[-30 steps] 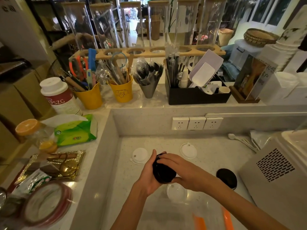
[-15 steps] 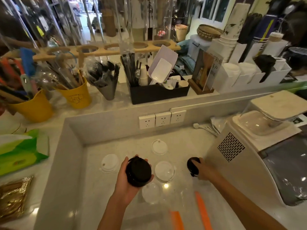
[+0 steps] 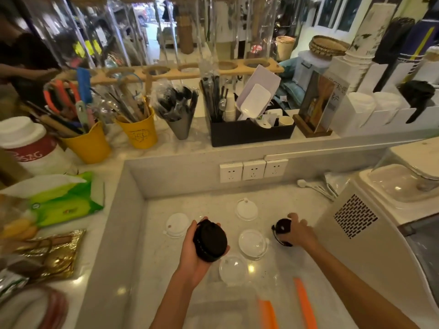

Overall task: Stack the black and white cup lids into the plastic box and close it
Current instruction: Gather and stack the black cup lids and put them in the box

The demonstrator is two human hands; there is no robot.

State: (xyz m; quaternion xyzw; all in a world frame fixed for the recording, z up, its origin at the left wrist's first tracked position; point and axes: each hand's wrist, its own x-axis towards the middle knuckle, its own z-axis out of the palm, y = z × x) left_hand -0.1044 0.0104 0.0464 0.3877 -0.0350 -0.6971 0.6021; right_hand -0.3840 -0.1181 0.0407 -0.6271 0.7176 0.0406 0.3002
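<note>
In left grip (image 3: 193, 254), black lids (image 3: 210, 242), right grip (image 3: 299, 234), lid (image 3: 281, 230)

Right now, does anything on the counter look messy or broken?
Nothing looks spilled or broken. Four white lids lie scattered on the counter, apart from each other, not stacked. The left hand holds a black lid stack and the right hand grips a single black lid, both outside the plastic box.

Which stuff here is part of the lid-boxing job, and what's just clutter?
Job: black lid stack held in left hand; black lid gripped by right hand; white lids on counter; plastic box.
Clutter: yellow buckets, tissue pack, wall sockets, black organiser, white machine.
</note>
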